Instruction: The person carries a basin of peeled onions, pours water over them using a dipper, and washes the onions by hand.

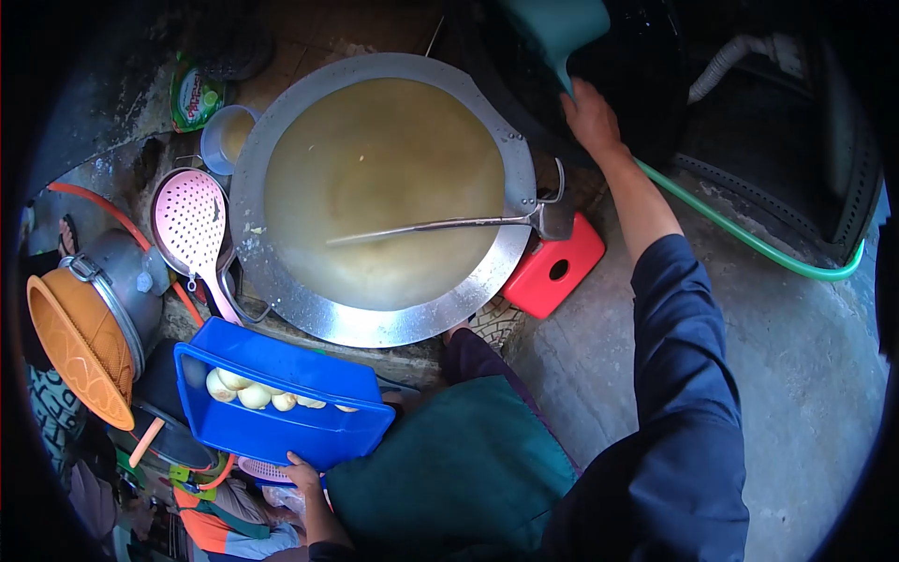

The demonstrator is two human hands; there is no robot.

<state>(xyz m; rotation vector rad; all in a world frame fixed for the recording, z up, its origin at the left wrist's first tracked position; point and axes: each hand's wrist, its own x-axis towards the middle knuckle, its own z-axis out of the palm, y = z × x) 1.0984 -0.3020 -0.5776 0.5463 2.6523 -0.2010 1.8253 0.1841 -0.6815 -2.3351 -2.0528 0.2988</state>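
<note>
My right hand [592, 117] is closed round the handle of a teal dipper [562, 28], over a large dark tub [637, 56] at the top right. Low on the left, my left hand [302, 473] grips the near rim of a blue basin [272, 440]. The basin is tilted, and several pale round items [253, 395] lie inside it. A wide metal pan [375, 328] in the centre holds cloudy yellowish liquid. Across its right side rests a long-handled metal turner [552, 220], its handle end over the liquid.
Left of the pan lies a pink perforated ladle [189, 211]. An orange basket [84, 347] leans on a metal pot [126, 281]. A red box [557, 267] sits right of the pan, and a green hose [749, 239] curves across the right floor.
</note>
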